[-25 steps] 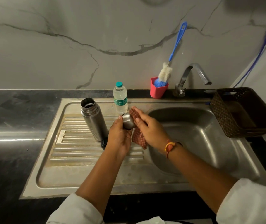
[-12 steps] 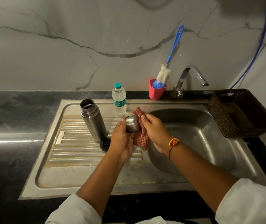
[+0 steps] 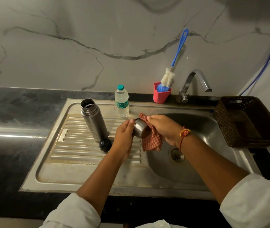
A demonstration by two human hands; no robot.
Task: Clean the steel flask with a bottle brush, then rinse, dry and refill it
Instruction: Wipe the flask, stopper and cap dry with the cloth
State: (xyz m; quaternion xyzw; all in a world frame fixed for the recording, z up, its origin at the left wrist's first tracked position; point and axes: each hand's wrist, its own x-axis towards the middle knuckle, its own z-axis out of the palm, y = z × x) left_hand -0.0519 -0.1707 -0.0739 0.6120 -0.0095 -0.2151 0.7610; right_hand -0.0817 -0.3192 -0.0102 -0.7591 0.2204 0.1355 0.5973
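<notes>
Wide black stone tabletop (image 3: 16, 112) across the frame, the stainless steel sink with ribbed drainboard (image 3: 85, 175) set into it, a brown woven basket (image 3: 226, 122) at the right edge, and there's the tall open-mouthed steel flask (image 3: 94, 124), upright on the drainboard left of centre. Toward the back wall, the blue-handled bottle brush (image 3: 179, 46) stands head-down in a red plastic cup (image 3: 159, 96), right of a clear water bottle (image 3: 122, 102) with a green cap. Centre frame, the left hand (image 3: 124, 137) has its grip curled round a small steel cup (image 3: 139, 129), the right hand (image 3: 163, 127) has its grip clamped on a red checked cloth (image 3: 152, 140) pressed against that cup, and a round black cap (image 3: 105, 145) lies just beside the flask's base.
</notes>
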